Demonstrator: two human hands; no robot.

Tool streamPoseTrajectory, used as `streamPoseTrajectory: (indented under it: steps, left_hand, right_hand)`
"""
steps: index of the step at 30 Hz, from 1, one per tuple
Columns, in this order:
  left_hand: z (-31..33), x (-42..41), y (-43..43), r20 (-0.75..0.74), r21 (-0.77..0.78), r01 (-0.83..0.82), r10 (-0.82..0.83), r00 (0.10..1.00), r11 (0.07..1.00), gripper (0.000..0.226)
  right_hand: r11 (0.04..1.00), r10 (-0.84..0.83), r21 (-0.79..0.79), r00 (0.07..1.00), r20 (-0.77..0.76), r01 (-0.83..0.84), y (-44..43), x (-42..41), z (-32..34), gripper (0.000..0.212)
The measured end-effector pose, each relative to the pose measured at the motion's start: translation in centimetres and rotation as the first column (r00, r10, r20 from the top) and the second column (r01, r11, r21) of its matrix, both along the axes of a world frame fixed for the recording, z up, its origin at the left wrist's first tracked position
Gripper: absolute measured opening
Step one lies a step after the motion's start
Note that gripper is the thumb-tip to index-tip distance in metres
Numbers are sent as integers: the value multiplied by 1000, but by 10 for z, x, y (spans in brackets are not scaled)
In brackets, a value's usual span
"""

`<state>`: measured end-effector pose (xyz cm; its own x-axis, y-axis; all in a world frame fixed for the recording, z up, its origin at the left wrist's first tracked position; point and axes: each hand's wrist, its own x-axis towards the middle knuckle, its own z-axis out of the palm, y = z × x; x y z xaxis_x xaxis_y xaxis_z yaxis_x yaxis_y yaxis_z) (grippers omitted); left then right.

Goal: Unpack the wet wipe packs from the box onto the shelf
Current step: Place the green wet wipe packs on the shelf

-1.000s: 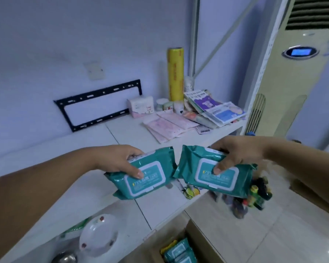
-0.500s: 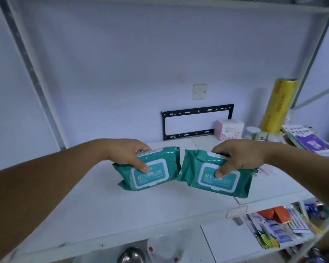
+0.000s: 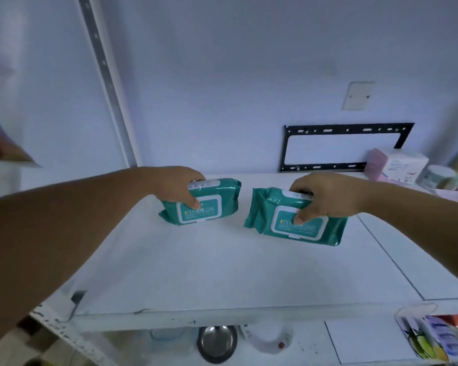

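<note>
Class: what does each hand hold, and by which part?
Left hand grips left pack by its top edge, thumb on its front; right hand grips right pack likewise.

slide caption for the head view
Left hand grips the left wet wipe pack and right hand grips the right wet wipe pack, side by side but apart, over the white shelf.

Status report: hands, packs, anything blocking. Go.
Left hand grips left pack, right hand grips right pack. Packs side by side, apart, down at the shelf; contact unclear. Pink box off right, not in the way.
</note>
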<state>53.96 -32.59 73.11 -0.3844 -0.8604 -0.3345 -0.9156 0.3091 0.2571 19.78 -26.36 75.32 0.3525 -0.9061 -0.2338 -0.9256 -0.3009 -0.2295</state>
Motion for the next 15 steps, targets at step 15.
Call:
streamPoseTrajectory:
  steps: [15]
  left_hand:
    - [-41,46,-104,154,-50,-71,78,985,996,59]
  right_hand:
    - [990,139,-21,989,58,-138,-121,109,-62,36]
